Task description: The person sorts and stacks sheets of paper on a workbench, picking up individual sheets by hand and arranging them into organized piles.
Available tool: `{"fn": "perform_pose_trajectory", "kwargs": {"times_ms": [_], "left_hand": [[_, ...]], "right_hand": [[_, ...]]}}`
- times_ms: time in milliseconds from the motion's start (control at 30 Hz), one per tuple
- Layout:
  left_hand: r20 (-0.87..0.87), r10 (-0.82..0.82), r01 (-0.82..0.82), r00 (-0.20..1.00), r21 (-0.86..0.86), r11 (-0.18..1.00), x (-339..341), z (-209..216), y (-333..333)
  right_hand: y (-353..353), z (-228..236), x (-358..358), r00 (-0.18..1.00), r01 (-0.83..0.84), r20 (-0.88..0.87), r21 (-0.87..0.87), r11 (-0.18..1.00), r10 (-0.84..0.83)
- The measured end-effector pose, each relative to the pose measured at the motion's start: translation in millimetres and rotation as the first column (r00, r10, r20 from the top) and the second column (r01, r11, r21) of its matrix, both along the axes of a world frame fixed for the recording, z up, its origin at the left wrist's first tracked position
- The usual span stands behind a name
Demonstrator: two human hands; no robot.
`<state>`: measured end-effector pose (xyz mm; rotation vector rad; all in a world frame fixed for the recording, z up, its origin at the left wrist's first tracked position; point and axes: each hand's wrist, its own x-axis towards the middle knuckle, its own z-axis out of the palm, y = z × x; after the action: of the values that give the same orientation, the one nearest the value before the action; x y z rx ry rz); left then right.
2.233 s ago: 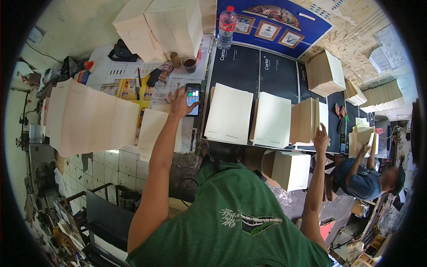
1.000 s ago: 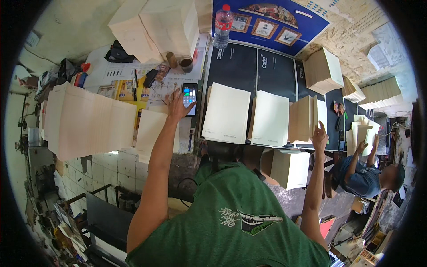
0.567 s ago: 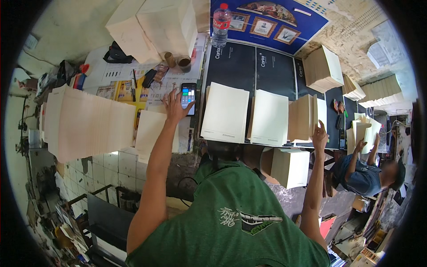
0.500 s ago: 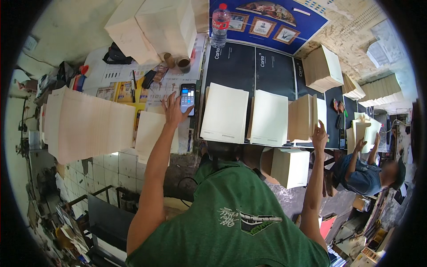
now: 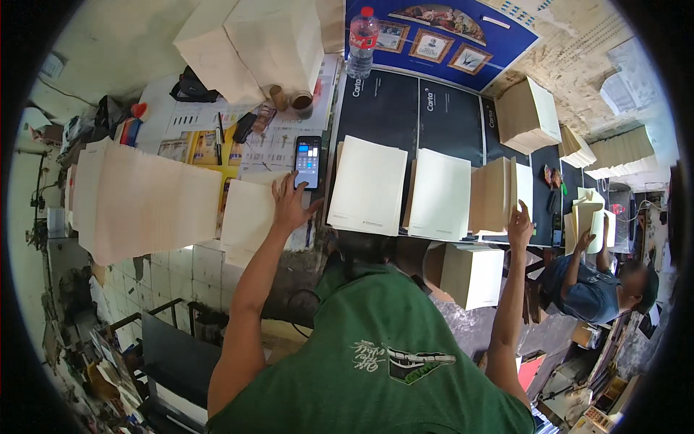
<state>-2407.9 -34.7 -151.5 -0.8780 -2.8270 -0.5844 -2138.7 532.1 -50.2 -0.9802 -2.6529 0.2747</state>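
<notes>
My left hand is open, its fingers spread at the near end of a smartphone with a lit screen. The phone lies flat on printed sheets on the table, and a low stack of cream paper is beside the hand. My right hand has its fingers bent around the near edge of a cream paper stack at the right of the dark table. Two flat piles of paper, the left pile and the right pile, lie between my hands.
Tall paper blocks stand at the left, with another block at the back. A plastic bottle and a cup stand on the table. Another paper stack sits below the table's edge. A co-worker handles paper at the right.
My left hand has slid nearer to me, from beside the middle of the phone to its near end. My right hand stays at the same stack, slightly lower.
</notes>
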Motion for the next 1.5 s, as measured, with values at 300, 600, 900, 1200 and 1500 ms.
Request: {"fn": "perform_pose_trajectory", "kwargs": {"times_ms": [300,600,900,1200,1500], "left_hand": [[0.013,0.144,-0.144,0.99,0.053,0.988,10.1,3.6,7.6],[0.01,0.543,-0.51,0.84,0.358,0.782,17.3,24.1,-2.5],[-0.121,0.548,-0.427,0.828,0.497,0.756,16.6,33.1,-8.8],[-0.036,0.519,-0.446,0.854,0.464,0.766,15.6,56.9,16.8],[0.038,0.476,-0.427,0.878,0.509,0.748,35.2,78.4,36.9]], "right_hand": [[-4.5,5.1,0.7,1.0,0.006,0.007,0.008,1.0,-0.006],[0.1,-7.1,9.6,0.996,-0.036,-0.083,-0.005,0.999,0.035],[39.3,-15.9,16.0,0.972,-0.047,-0.221,-0.531,0.846,-0.085],[9.6,9.2,13.3,0.967,0.072,-0.199,-0.389,0.918,-0.16],[-7.6,15.8,-3.2,0.999,-0.047,-0.01,-0.059,0.997,0.047]]}}
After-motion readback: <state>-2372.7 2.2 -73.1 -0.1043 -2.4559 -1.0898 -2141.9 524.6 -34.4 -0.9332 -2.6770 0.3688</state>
